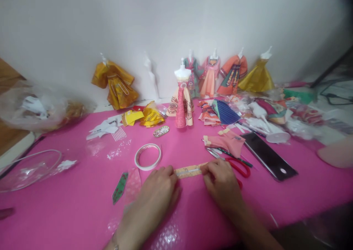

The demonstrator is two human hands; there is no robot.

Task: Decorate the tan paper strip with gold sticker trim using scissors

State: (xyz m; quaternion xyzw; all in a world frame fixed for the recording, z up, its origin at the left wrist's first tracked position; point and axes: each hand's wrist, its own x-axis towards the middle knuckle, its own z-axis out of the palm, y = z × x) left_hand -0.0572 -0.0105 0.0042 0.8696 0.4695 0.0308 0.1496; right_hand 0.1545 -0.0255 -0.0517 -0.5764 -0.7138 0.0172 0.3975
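Note:
A narrow beige patterned fabric strip (pixel 189 172) lies flat on the pink tabletop, with a thin white line along its middle. My left hand (pixel 158 185) is closed on its left end, and my right hand (pixel 220 180) pinches the right end. Partly behind my right hand are red-handled scissors (pixel 239 167). A roll of white tape (pixel 148 157) rests beyond my left hand. Left of my forearm are a pink fabric piece (pixel 133 183) and a green patterned piece (pixel 120 188). Behind the strip stands a small dress form in a pink and cream dress (pixel 181 106).
Several dressed miniature forms and a bare white form (pixel 150 75) line the wall. A dark phone (pixel 268 156) lies at right, near bagged fabric pieces and pink doll clothing (pixel 224 142). Clear plastic bags (pixel 35 106), yellow cloth pieces (pixel 151 114) and an oval patterned case (pixel 161 131) are farther left.

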